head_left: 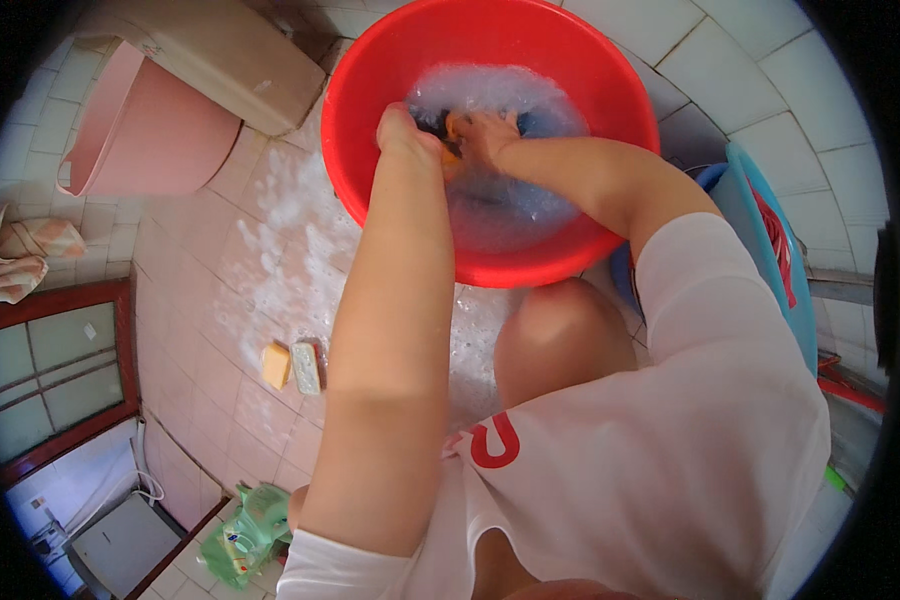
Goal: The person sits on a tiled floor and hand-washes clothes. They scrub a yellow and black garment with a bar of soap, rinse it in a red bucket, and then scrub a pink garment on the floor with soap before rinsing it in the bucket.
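A large red basin (490, 270) holds foamy water (510, 215). In it lies a wet, bunched dark and orange cloth (452, 158), whose kind I cannot make out. At the basin's left inner side, my left hand (408, 130) is closed on the dark part of the cloth, its fingertips hidden. My right hand (482, 142) presses close beside it, its fingers curled on the orange part. Dark blue material (545, 124) shows through the suds right of my right hand.
Suds (290, 245) cover the tiles left of the basin, near a yellow soap bar (276, 366) and a pale bar-shaped thing (306, 368). A pink tub (160, 125) stands far left, a light-blue basin (770, 260) right. A green bag (245, 540) lies lower left.
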Demonstrator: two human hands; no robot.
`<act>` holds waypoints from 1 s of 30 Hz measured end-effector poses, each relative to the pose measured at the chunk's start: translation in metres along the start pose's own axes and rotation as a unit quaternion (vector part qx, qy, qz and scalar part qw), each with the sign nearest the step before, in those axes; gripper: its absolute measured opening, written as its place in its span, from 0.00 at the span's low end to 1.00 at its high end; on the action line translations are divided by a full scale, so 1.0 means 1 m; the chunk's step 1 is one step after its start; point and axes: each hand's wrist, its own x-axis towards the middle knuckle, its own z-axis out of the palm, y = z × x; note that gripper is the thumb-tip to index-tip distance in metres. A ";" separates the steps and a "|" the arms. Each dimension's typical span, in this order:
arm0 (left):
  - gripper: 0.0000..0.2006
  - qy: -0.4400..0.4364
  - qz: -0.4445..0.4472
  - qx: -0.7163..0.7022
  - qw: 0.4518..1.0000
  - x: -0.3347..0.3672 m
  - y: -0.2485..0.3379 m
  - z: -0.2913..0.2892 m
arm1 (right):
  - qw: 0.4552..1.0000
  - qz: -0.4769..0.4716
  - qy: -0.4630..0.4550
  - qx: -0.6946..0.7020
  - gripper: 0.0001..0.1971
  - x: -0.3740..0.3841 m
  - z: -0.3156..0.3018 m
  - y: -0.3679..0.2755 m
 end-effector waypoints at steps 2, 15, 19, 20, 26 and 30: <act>0.26 0.036 -0.066 0.030 0.997 -0.062 -0.021 0.021 | 0.993 0.062 -0.091 0.049 0.29 -0.019 0.029 0.010; 0.37 -0.003 -0.099 0.045 0.994 -0.035 -0.012 0.013 | 0.911 0.070 -0.282 0.291 0.25 0.049 -0.096 0.022; 0.43 -0.046 -0.203 -0.019 0.978 -0.073 -0.007 0.016 | 0.811 0.010 -0.121 0.572 0.22 -0.002 -0.175 0.014; 0.44 -0.096 -0.212 -0.018 0.972 -0.080 -0.006 0.017 | 0.804 -0.026 -0.109 0.584 0.22 -0.019 -0.191 0.012; 0.42 -0.377 -0.096 0.069 0.919 -0.083 -0.006 0.013 | 0.807 -0.183 -0.128 0.546 0.25 -0.095 -0.224 -0.017; 0.26 -0.444 -0.028 0.130 0.886 -0.021 0.003 0.005 | 0.678 -0.123 -0.043 0.724 0.22 -0.065 -0.216 -0.011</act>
